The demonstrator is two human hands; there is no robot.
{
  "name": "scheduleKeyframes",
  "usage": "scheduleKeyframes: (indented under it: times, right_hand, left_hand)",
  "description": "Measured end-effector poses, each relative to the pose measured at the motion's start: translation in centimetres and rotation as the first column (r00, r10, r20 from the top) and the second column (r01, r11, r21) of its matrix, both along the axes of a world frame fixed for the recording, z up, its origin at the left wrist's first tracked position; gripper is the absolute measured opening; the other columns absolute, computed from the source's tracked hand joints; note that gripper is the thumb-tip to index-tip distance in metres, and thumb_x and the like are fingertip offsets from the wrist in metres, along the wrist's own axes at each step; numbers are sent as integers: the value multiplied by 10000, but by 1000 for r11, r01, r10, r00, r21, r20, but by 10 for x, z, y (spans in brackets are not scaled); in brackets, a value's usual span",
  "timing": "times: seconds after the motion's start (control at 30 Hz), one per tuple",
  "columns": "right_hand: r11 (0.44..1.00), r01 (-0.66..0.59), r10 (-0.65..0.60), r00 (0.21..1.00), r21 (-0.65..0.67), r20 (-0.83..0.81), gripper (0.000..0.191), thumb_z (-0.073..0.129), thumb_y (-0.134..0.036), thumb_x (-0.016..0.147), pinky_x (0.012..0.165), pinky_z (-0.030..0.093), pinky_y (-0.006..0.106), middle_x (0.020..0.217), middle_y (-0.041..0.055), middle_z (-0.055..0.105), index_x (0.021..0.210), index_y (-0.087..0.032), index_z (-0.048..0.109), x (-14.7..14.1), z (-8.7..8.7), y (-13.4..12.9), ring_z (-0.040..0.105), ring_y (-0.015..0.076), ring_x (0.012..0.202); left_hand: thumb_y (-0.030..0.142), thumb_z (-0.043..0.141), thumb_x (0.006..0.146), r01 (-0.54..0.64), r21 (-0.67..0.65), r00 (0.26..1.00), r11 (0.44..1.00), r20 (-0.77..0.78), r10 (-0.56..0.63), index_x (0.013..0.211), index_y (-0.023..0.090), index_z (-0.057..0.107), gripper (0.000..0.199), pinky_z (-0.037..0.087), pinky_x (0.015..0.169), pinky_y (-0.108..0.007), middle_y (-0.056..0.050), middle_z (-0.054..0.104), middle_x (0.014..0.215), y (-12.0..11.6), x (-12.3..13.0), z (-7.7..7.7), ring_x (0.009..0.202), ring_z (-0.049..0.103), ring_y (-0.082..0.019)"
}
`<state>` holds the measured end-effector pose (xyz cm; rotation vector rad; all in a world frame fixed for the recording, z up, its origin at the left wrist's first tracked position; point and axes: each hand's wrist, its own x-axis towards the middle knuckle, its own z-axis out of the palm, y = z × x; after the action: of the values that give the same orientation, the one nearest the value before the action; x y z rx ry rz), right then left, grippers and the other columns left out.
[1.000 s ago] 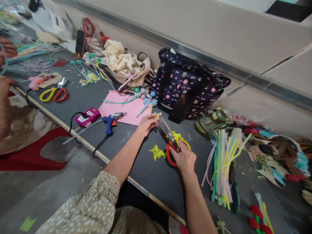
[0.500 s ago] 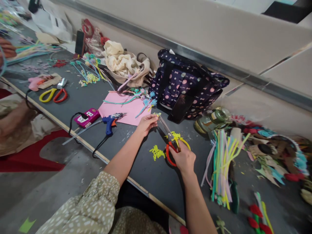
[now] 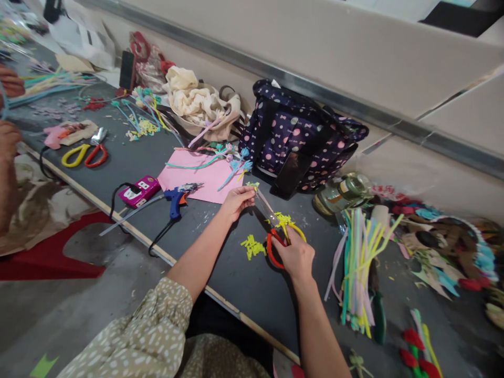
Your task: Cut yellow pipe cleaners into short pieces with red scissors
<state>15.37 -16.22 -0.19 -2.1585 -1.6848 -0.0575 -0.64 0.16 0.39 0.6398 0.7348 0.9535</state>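
Your right hand (image 3: 297, 253) grips scissors (image 3: 272, 217), blades toward your left hand (image 3: 239, 201), which pinches a small yellowish piece (image 3: 254, 186) at their tips; yellow bits (image 3: 252, 247) lie on the table (image 3: 252, 289).

A: How do the 2 arms lie?
B: Both reach away from the body. The left forearm (image 3: 205, 252) slants from near left toward far right; the right forearm (image 3: 322, 328) runs from near right toward far left, so the 2 converge.
A: And the left hand (image 3: 240, 202)?
B: It is the farther of the 2, thumb and fingertips drawn together in a pinch, pointing right. The left wrist (image 3: 225, 216) looks nearly straight.
A: The right hand (image 3: 297, 253)?
B: Nearer and to the right, fingers curled in a grip, knuckles toward far right. The right wrist (image 3: 305, 279) bends little. The 2 hands stay apart.
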Motion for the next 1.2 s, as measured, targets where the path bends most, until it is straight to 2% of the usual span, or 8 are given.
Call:
scheduleKeyframes:
  times: [0.23, 0.47, 0.7, 0.87, 1.03, 1.2]
  right_hand:
    - [1000, 5, -5, 1000, 1, -1, 463, 479, -613, 791, 567, 325, 238, 712, 3, 636, 986, -219, 625, 1, -1, 0, 568, 139, 638]
    - [1000, -4, 4, 1000, -21, 8, 452, 446, -626, 804, 541, 295, 234, 633, -8, 599, 873, -218, 628, -1, 3, 1, 538, 131, 588]
    - [1000, -18, 18, 999, -2, 42, 503, 416, -653, 812, 542, 298, 238, 699, 18, 651, 916, -214, 639, 0, -2, 3, 568, 142, 606]
    - [999, 2, 0, 1000, -54, 31, 507, 421, -665, 802, 528, 286, 243, 634, 8, 633, 915, -221, 640, 0, -4, 5, 569, 145, 576]
    - [992, 87, -80, 994, -94, 76, 560, 450, -686, 768, 538, 300, 256, 708, 22, 650, 1048, -223, 594, -2, 4, 5, 594, 176, 644]
    - [992, 77, -69, 994, -99, 83, 593, 466, -711, 731, 526, 306, 264, 793, 44, 641, 1012, -200, 568, -5, 11, 5, 591, 177, 687]
  left_hand:
    - [150, 749, 616, 7, -6, 1000, 1000, -8, -8, 782, 116, 651, 195, 500, 562, -217, 9, 616, 609, -2, 1, 1, 502, 541, -57]
    - [157, 764, 600, 17, 2, 1000, 1000, 5, -17, 783, 115, 647, 221, 500, 568, -219, 10, 617, 619, -1, 1, -2, 506, 538, -56]
    - [172, 773, 590, 5, 2, 1000, 1000, -6, -5, 782, 113, 652, 234, 495, 564, -220, 10, 617, 616, 0, 0, -6, 502, 529, -57]
    - [168, 765, 598, 0, 1, 1000, 1000, -9, 0, 806, 109, 658, 242, 491, 556, -211, -16, 659, 690, 3, -1, -9, 504, 522, -48]
    - [163, 761, 604, 0, -24, 1000, 1000, -2, 0, 822, 108, 653, 249, 500, 546, -203, -35, 668, 710, 3, -3, -7, 506, 526, -48]
    - [162, 762, 605, -2, -18, 1000, 1000, 17, 3, 816, 107, 644, 248, 493, 535, -192, -37, 667, 711, 2, -3, -5, 499, 525, -45]
